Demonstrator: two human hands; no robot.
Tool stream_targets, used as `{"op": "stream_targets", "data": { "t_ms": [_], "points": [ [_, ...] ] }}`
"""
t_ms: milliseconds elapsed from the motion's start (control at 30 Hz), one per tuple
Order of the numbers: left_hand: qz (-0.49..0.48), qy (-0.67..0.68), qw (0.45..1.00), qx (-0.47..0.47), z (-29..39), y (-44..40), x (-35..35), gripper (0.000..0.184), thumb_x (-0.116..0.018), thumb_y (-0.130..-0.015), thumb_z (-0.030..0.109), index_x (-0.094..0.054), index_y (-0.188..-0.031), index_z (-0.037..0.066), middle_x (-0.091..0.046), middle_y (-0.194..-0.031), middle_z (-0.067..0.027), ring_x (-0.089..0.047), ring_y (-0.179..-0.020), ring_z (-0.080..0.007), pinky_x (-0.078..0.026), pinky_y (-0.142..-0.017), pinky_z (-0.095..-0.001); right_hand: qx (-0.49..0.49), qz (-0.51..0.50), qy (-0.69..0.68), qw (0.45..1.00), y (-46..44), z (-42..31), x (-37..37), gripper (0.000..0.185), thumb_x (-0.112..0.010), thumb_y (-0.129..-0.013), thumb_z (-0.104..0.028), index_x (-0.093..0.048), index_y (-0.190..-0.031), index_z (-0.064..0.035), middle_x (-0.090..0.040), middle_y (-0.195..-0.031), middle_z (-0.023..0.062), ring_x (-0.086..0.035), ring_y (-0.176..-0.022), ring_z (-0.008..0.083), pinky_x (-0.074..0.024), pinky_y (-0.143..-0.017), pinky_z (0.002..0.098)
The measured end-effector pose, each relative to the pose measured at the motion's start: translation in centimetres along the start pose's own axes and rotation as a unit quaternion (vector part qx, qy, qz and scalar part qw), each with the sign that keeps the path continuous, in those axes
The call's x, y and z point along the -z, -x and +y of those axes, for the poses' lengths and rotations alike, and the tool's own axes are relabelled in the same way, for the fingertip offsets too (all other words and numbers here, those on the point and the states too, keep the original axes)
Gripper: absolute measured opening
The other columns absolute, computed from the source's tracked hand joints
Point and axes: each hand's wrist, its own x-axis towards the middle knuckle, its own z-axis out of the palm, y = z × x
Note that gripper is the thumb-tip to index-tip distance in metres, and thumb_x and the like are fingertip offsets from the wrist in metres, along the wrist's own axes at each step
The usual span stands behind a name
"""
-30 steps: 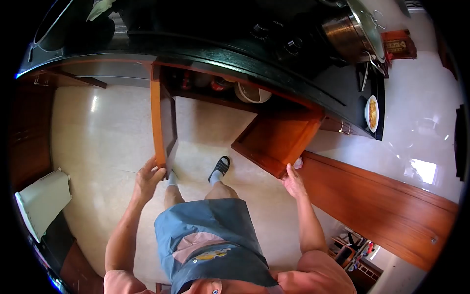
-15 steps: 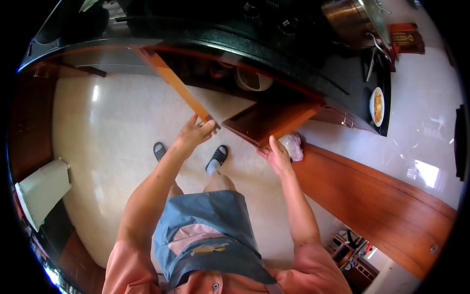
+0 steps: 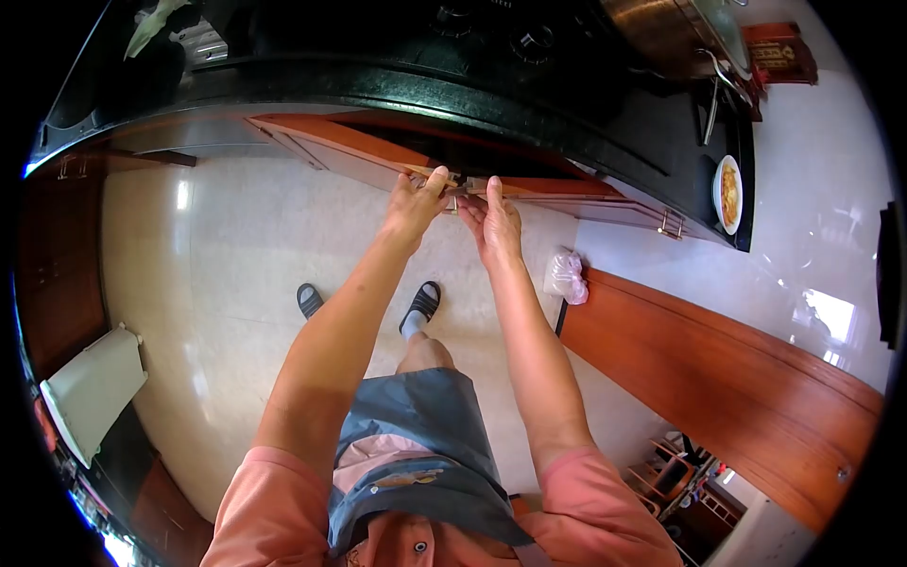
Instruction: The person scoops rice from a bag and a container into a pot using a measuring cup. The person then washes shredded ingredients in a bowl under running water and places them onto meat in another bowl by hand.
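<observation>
Two wooden cabinet doors stand slightly ajar beneath the black countertop. My left hand grips the free edge of the left cabinet door, thumb over the top edge and fingers near its handle. Close beside it, my right hand holds the free edge of the right cabinet door, its thumb on the top edge and its fingers on the front near a metal handle. Between door tops and counter, a narrow dark gap shows; the cabinet's contents are hidden in shadow.
Above the doors is the black countertop with stove knobs, a large metal pot and a white dish of food. A tied plastic bag lies by a wooden panel at right. A white stool-like object stands left.
Both doors have swung inward toward the cabinet, nearly meeting. My hands moved forward and closer together with them. The bowl seen inside the cabinet is now hidden.
</observation>
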Motion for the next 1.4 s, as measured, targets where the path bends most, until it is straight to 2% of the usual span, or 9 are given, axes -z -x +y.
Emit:
{"op": "stream_targets", "data": {
  "t_ms": [500, 600, 900, 1000, 1100, 1200, 1267, 1333, 1400],
  "points": [
    [0.048, 0.053, 0.997, 0.006, 0.7, -1.1, -1.5, 0.087, -0.067, -0.099, 0.023, -0.007, -0.155, -0.007, -0.056, -0.128, -0.0188, -0.065, -0.108, -0.0251, -0.056, -0.095, -0.034, 0.019, 0.007, -0.021, 1.0, -1.3, -0.2, -1.1, 0.047, -0.058, -0.101, -0.05, -0.063, -0.108, -0.0044, -0.069, -0.101, 0.0054, -0.067, -0.089, 0.0134, -0.0549, -0.079, 0.0254],
    [0.034, 0.053, 0.998, 0.003, 0.9, -0.8, -1.2, 0.09, -0.068, -0.098, 0.023, -0.005, -0.156, -0.007, -0.055, -0.13, -0.0197, -0.063, -0.109, -0.0245, -0.056, -0.096, -0.0341, 0.022, 0.006, -0.038, 0.999, -1.7, 0.0, -0.7, 0.048, -0.061, -0.1, -0.047, -0.058, -0.111, 0.0001, -0.069, -0.101, 0.0157, -0.071, -0.089, 0.0222, -0.0604, -0.078, 0.0301],
    [0.033, 0.034, 0.998, -0.033, 0.5, -1.1, -1.5, 0.09, -0.072, -0.096, 0.029, -0.014, -0.155, -0.005, -0.055, -0.131, -0.0163, -0.059, -0.111, -0.0218, -0.056, -0.095, -0.0332, 0.017, 0.022, -0.042, 0.999, -2.6, -0.3, -1.3, 0.052, -0.06, -0.1, -0.047, -0.054, -0.116, 0.002, -0.066, -0.108, 0.0161, -0.069, -0.094, 0.0223, -0.0596, -0.084, 0.0335],
    [0.026, 0.02, 0.999, 0.003, 1.0, -1.5, -1.4, 0.096, -0.075, -0.093, 0.031, -0.011, -0.156, -0.004, -0.056, -0.13, -0.0154, -0.06, -0.109, -0.0206, -0.056, -0.093, -0.034, 0.003, 0.007, -0.104, 0.994, -3.0, -0.2, -1.4, 0.045, -0.068, -0.097, -0.041, -0.053, -0.121, -0.0056, -0.064, -0.105, 0.0061, -0.066, -0.096, 0.0176, -0.0558, -0.084, 0.0322],
    [0.0, -0.121, 0.993, -0.014, 1.3, -0.2, -0.2, 0.093, -0.077, -0.091, 0.033, -0.02, -0.156, -0.002, -0.06, -0.124, -0.014, -0.061, -0.104, -0.0185, -0.056, -0.09, -0.0327, 0.013, -0.083, -0.166, 0.983, -3.3, 0.2, -0.9, 0.052, -0.073, -0.094, -0.017, -0.041, -0.133, -0.0082, -0.06, -0.114, 0.0081, -0.065, -0.104, 0.0217, -0.0548, -0.093, 0.039],
    [-0.057, -0.309, 0.949, -0.04, -1.7, 1.0, 7.5, 0.088, -0.075, -0.09, 0.036, -0.031, -0.154, -0.006, -0.067, -0.102, -0.0103, -0.063, -0.089, -0.0177, -0.053, -0.074, -0.0327, 0.026, -0.127, -0.196, 0.972, -4.4, 1.0, -0.1, 0.067, -0.069, -0.087, 0.005, -0.03, -0.139, -0.0108, -0.055, -0.125, 0.0102, -0.06, -0.118, 0.0278, -0.0518, -0.102, 0.0461],
    [-0.007, -0.346, 0.938, -0.01, -5.2, 3.3, 15.3, 0.069, -0.074, -0.093, 0.032, -0.047, -0.148, 0.002, -0.064, -0.095, -0.0041, -0.058, -0.081, -0.0108, -0.051, -0.07, -0.0251, 0.0, -0.136, -0.225, 0.965, -4.8, 0.4, 0.1, 0.058, -0.057, -0.082, 0.015, -0.04, -0.132, -0.0091, -0.053, -0.129, 0.0117, -0.051, -0.131, 0.0335, -0.045, -0.11, 0.0512],
    [0.124, -0.195, 0.973, 0.023, -10.9, 8.5, 24.6, 0.042, -0.07, -0.095, 0.029, -0.061, -0.126, 0.003, -0.059, -0.082, -0.0005, -0.053, -0.07, -0.0093, -0.046, -0.059, -0.0258, -0.005, -0.163, -0.219, 0.962, -5.6, 0.3, 0.3, 0.053, -0.053, -0.079, 0.016, -0.048, -0.125, -0.0089, -0.052, -0.133, 0.0128, -0.047, -0.136, 0.0348, -0.038, -0.115, 0.0543],
    [0.241, -0.294, 0.915, 0.139, -15.8, 17.9, 33.3, 0.053, -0.068, -0.093, 0.036, -0.061, -0.131, 0.001, -0.066, -0.106, -0.0134, -0.062, -0.092, -0.0225, -0.053, -0.076, -0.0348, -0.019, -0.152, -0.226, 0.962, -5.5, -0.2, 0.0, 0.06, -0.051, -0.078, 0.015, -0.046, -0.132, -0.0108, -0.052, -0.136, 0.0123, -0.038, -0.144, 0.0352, -0.0347, -0.116, 0.0563]
  ]
}}
